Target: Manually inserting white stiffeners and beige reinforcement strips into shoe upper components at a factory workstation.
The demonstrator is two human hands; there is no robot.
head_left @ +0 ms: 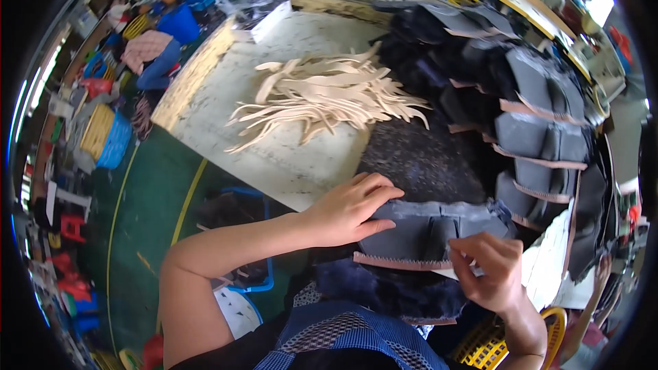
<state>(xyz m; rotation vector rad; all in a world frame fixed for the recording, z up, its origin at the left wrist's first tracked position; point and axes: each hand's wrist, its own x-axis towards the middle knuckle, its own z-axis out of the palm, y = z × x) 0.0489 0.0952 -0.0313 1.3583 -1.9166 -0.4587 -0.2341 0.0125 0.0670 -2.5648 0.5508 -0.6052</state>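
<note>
In front of me lies a dark grey shaped piece [411, 228] with a raised fold in its middle, a whitish smeared far edge and a pinkish zigzag-edged strip along its near edge. My left hand [353, 211] rests on its left end, thumb and forefinger apart on the surface. Over its right part, my right hand [488, 267] is closed in a pinch; whatever its fingertips hold is hidden. Dark furry material [391, 291] hangs below the piece at my lap. Beyond the hands, a loose heap of cream strips [329, 92] lies on the pale tabletop [274, 171].
Similar grey pieces [524, 133] overlap in a row on the right. A plastic-covered white box [264, 24] stands at the far left corner. Yellow baskets [483, 346] sit low right, a blue-rimmed bin [267, 260] below left. Another person [154, 58] is at far left.
</note>
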